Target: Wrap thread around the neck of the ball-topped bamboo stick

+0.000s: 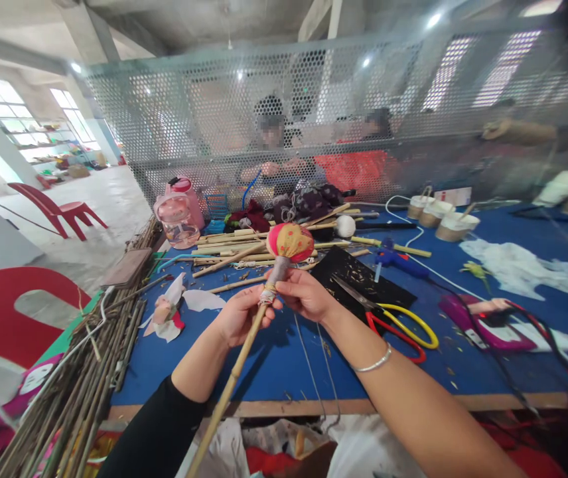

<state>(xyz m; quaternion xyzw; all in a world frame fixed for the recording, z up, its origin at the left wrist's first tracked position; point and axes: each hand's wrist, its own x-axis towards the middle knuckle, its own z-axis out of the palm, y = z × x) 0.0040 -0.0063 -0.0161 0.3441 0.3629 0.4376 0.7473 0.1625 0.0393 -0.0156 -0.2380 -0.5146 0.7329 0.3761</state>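
Note:
A bamboo stick (pixel 238 368) slants up from my lap, topped by a round cloth-covered head (pixel 291 243) in pink and patterned yellow. Below the head, grey wrapping covers the neck, with string wound around its lower end. My left hand (pixel 249 313) is closed around the stick at the string winding. My right hand (pixel 304 293) grips the wrapped neck just above, thumb and fingers pressed against it. Two thin strands hang down from near my right hand over the table edge. Scissors (pixel 388 318) with red and yellow handles lie to the right of my hands.
Bamboo sticks (pixel 229 251) lie across the blue table (pixel 164 362). A blue glue gun (pixel 401 260) rests by a black sheet. Paper-lined cups (pixel 456 226) stand at the back right. Long twigs (pixel 77 398) line the left edge. Behind a perforated screen (pixel 204 113) sit two people.

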